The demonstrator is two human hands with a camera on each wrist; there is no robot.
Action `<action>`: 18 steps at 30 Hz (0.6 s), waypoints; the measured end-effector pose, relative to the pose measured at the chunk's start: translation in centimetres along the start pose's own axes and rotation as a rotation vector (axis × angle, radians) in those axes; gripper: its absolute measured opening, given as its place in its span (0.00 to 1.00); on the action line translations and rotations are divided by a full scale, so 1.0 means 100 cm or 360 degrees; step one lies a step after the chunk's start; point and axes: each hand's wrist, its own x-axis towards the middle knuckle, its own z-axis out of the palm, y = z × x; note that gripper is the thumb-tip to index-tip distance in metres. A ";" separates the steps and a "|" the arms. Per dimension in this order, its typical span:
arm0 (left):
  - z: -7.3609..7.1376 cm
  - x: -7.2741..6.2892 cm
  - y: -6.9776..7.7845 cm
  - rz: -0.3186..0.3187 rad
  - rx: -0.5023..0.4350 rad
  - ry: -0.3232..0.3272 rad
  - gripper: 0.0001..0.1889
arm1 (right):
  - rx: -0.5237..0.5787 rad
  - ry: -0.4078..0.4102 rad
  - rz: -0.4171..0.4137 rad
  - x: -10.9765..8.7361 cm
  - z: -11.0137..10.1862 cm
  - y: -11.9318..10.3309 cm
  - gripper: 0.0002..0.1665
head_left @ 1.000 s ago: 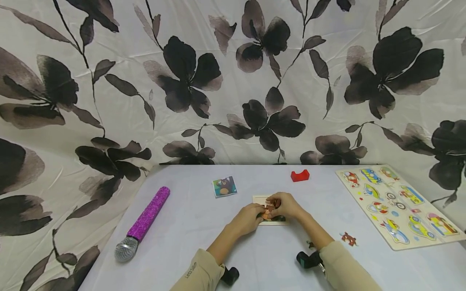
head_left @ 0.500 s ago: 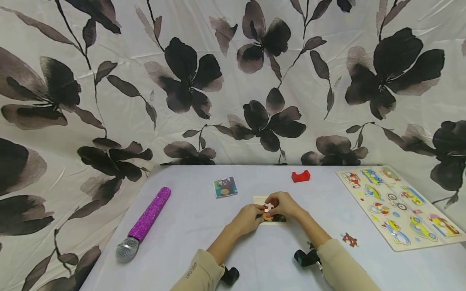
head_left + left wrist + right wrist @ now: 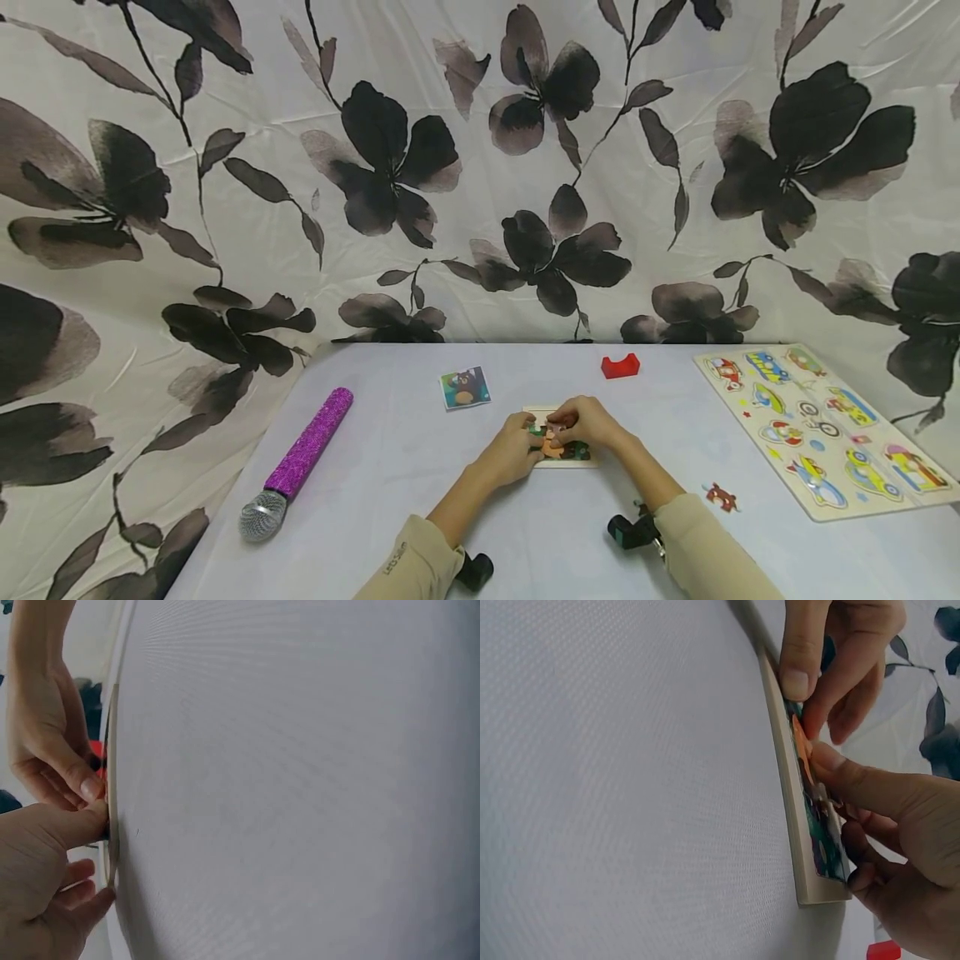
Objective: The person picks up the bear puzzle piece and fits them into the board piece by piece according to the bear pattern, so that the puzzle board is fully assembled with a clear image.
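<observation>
A small wooden puzzle board [image 3: 581, 466] lies on the table between both hands, with an orange and brown animal picture over dark green. My left hand [image 3: 510, 450] grips its left side, thumb near the front corner and fingertips on the picture. From the right, my right hand [image 3: 588, 423] pinches a small brown puzzle piece [image 3: 821, 793] over the picture. In the right wrist view, an orange piece [image 3: 802, 742] shows beside the left fingertips. The pinched piece is mostly hidden by fingers in the head view.
A brown loose piece [image 3: 722, 497] lies right of the board. Behind are a bear picture card [image 3: 465, 388] and a red block [image 3: 620, 366]. A glittery purple microphone [image 3: 309, 446] lies left, a large vehicle puzzle board [image 3: 817, 433] right.
The piece in my right hand has tilted and now sits lower against the picture. My left fingers have shifted slightly, uncovering green at the board's left side.
</observation>
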 end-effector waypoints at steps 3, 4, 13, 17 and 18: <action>0.001 -0.001 0.000 -0.0073 -0.0020 0.0014 0.11 | 0.0046 0.0040 -0.0023 -0.001 -0.002 0.002 0.18; 0.001 -0.001 -0.001 -0.0100 -0.0039 0.0020 0.11 | 0.0072 0.0059 -0.0027 -0.002 -0.003 0.003 0.17; 0.009 -0.005 -0.005 -0.0245 -0.0328 0.0079 0.11 | -0.0010 0.0252 0.0148 -0.037 -0.039 0.030 0.08; 0.006 -0.007 -0.008 -0.0228 -0.0336 0.0056 0.12 | -0.0157 0.0223 0.0199 -0.061 -0.057 0.036 0.15; 0.005 -0.007 -0.008 -0.0218 -0.0338 0.0046 0.12 | -0.0187 0.0215 0.0211 -0.068 -0.062 0.036 0.18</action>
